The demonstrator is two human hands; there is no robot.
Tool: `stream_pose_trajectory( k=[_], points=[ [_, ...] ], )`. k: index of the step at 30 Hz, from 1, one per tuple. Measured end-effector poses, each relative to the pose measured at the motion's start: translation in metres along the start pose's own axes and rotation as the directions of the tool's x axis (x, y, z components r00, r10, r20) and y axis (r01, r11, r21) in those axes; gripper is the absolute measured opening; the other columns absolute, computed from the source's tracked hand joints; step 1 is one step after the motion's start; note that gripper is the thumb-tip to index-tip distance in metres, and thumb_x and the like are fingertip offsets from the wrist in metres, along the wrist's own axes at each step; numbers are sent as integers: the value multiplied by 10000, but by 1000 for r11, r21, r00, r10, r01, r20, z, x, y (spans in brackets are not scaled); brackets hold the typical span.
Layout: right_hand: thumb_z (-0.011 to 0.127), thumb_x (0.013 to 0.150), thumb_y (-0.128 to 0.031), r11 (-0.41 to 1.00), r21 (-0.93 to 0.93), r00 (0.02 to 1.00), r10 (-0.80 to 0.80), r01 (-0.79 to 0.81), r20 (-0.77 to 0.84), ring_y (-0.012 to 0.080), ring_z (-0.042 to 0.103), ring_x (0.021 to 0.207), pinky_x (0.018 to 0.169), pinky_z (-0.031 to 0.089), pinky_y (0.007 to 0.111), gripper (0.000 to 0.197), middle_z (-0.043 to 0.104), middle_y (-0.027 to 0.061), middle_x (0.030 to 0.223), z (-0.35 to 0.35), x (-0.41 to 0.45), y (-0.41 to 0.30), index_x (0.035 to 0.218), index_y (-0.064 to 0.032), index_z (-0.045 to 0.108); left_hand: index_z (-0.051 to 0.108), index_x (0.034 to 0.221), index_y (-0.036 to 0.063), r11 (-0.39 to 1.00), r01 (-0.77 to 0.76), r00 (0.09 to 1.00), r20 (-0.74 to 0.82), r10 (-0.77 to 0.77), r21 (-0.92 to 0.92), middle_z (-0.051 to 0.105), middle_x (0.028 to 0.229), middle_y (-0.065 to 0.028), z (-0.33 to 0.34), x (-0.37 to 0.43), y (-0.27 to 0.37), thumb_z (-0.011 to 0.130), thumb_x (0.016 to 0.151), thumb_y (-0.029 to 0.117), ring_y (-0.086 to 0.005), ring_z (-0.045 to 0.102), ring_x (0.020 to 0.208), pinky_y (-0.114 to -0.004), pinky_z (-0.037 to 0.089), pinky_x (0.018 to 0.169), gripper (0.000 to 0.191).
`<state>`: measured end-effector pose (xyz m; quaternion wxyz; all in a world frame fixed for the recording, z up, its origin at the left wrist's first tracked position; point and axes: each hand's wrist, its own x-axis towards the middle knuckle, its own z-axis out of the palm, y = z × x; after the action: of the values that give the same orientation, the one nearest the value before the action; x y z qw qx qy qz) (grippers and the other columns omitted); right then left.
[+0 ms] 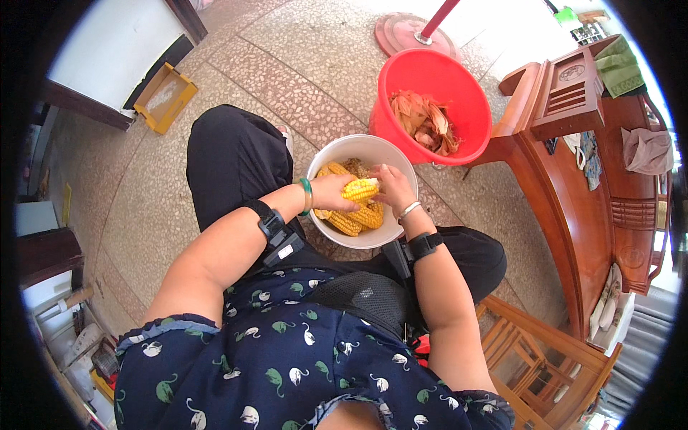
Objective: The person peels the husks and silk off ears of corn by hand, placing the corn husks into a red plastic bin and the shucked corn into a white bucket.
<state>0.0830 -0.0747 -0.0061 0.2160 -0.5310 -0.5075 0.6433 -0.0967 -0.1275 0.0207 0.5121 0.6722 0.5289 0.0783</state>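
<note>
A yellow corn cob (360, 190) is held over a white bucket (336, 148) that stands between my knees. My left hand (332, 192), with a green bangle at its wrist, grips one side of the cob. At the cob's pale end, my right hand (394, 187) touches it with its fingers; a silver bracelet circles that wrist. More husked cobs (344, 222) lie inside the bucket below my hands. Loose kernels (355, 166) seem to lie beyond them, partly hidden. Dry corn husks (424, 121) fill the bottom of a red bucket (467, 102) just past the white one.
Behind the red bucket is a round red base (395, 32) with a pole. A carved wooden settee (553, 188) runs along the right, with a wooden chair or stool (543, 365) nearer me. A yellow cardboard tray (166, 99) lies by the left wall on the stone-chip floor.
</note>
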Motion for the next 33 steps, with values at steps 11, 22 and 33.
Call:
stream_pose_trajectory(
  k=[11, 22, 33],
  points=[
    [381, 891, -231, 980, -174, 989, -73, 95, 131, 221, 611, 663, 584, 506, 294, 319, 568, 153, 895, 3, 0, 15, 1076, 12, 470, 458, 1085, 8, 946, 187, 980, 112, -163, -263, 580, 972, -181, -2, 5, 3, 647, 707, 387, -270, 560, 917, -324, 423, 805, 568],
    [363, 894, -239, 997, -56, 994, -42, 48, 101, 243, 598, 636, 545, 529, 312, 300, 557, 154, 827, 10, 1, 12, 967, 25, 485, 486, 1033, 3, 996, -77, 989, -129, 71, -44, 567, 957, -214, 14, 10, -22, 660, 657, 425, -339, 547, 911, -370, 421, 803, 591],
    [351, 900, -326, 963, 211, 982, 147, -169, 115, 205, 581, 811, 638, 511, 293, 384, 563, 116, 946, -3, -6, -9, 1089, -15, 471, 449, 1077, 2, 992, 43, 999, 34, -39, -116, 577, 942, -185, 5, 5, -9, 626, 710, 444, -272, 565, 868, -324, 434, 766, 601]
  ],
)
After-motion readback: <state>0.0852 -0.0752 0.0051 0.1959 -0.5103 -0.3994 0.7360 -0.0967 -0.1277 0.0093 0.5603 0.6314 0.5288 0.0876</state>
